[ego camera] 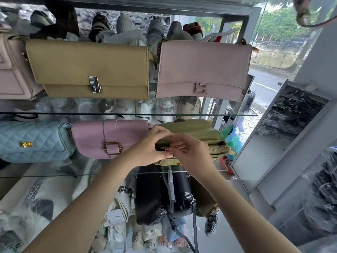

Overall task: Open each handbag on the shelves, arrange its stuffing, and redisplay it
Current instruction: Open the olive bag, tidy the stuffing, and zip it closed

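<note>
Glass shelf (pixel 54 175), middle tier, bags in a row.

Green bag (pixel 200 132) at the right end, resting on the glass just beside the pink bag (pixel 109 137). Its flap (pixel 193 125) is thrown back and the mouth faces the person.

Left hand (pixel 151 148): fingers curled round the bag's left end, thumb across the front, steadying it.

Right hand (pixel 191 152): fingertips drawn narrow, pinching what looks like a small metal pull (pixel 166 149) at the mouth. I can't tell whether it belongs to the zip (pixel 218 149).

Step in hand, as I judge it: opening an inner compartment to reach the stuffing.

- Left hand should brace against the pull's direction so the bag doesn't slide on the glass or knock the pink bag.
- Draw the pull level along its track, without twisting it.
- Keep the bag's base flat on the shelf.
</note>
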